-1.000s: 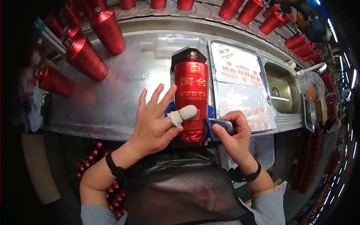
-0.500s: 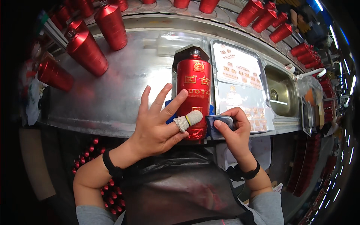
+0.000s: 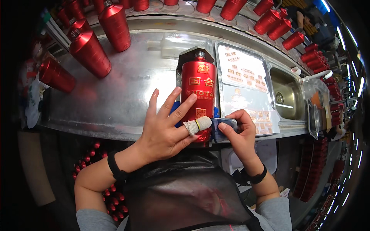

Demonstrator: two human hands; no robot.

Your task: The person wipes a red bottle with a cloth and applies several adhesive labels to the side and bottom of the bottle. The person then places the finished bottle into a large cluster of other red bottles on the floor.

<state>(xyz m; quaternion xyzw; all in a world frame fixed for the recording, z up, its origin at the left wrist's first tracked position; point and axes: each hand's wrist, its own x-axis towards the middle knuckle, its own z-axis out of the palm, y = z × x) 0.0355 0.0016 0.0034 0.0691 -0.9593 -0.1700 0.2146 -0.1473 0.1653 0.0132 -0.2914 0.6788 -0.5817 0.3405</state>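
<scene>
Leftward, open benchtop (image 3: 127, 92); red bottle (image 3: 202, 82) near front edge (image 3: 92, 133).

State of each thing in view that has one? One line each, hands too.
middle red bottle: lying, printed face up
left hand: spread over the bottle, index fingertip covered
right hand: closed on the flat grey-blue piece
flat grey-blue piece: pinched, beside the bottle
red bottles at left: standing upright
printed sheets: laid flat
sink: uncovered
</scene>
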